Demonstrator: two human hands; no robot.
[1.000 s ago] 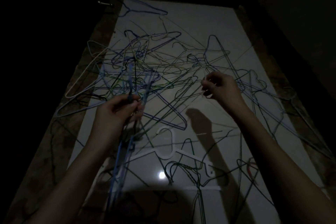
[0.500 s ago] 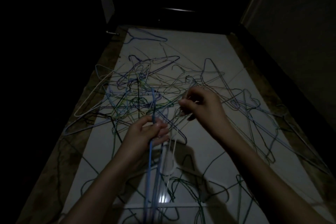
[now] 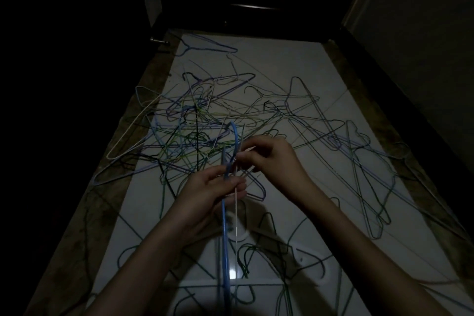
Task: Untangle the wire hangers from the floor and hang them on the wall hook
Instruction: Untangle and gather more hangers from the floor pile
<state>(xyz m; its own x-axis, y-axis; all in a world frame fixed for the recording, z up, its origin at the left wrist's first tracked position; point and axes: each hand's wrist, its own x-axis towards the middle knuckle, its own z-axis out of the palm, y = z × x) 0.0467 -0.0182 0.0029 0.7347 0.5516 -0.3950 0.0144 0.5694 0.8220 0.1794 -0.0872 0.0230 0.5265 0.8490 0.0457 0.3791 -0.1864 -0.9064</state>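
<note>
At the far left edge of the pale floor (image 3: 295, 72) a white hanger (image 3: 129, 133) lies flat, its long side running diagonally up and away, and beside it begins the heap of wire hangers (image 3: 205, 123) — blue, green, purple and dark wires crossed over one another across the middle of the tiles, with no common direction among them. Nearer, the left hand (image 3: 213, 195) is curled around the necks of a small bundle it holds up off the floor: a blue hanger (image 3: 225, 238) and at least one thin pale wire (image 3: 235, 213) beside it. Their long axis runs nearly straight toward the camera, the blue hook curving over at the top, away from the person, and the bodies hanging down out of view at the bottom edge. Just right of that hook the right hand (image 3: 272, 159) pinches a fine wire at its fingertips; which hanger it belongs to I cannot tell in this dim light. These look light, springy and thin — stiff enough to keep shape but likely to snag and drag neighbours, so the neck just under the hook seems the sound place to hold. To the right, more green and grey hangers (image 3: 372, 187) sprawl toward the dark wall. No wall hook shows.
</note>
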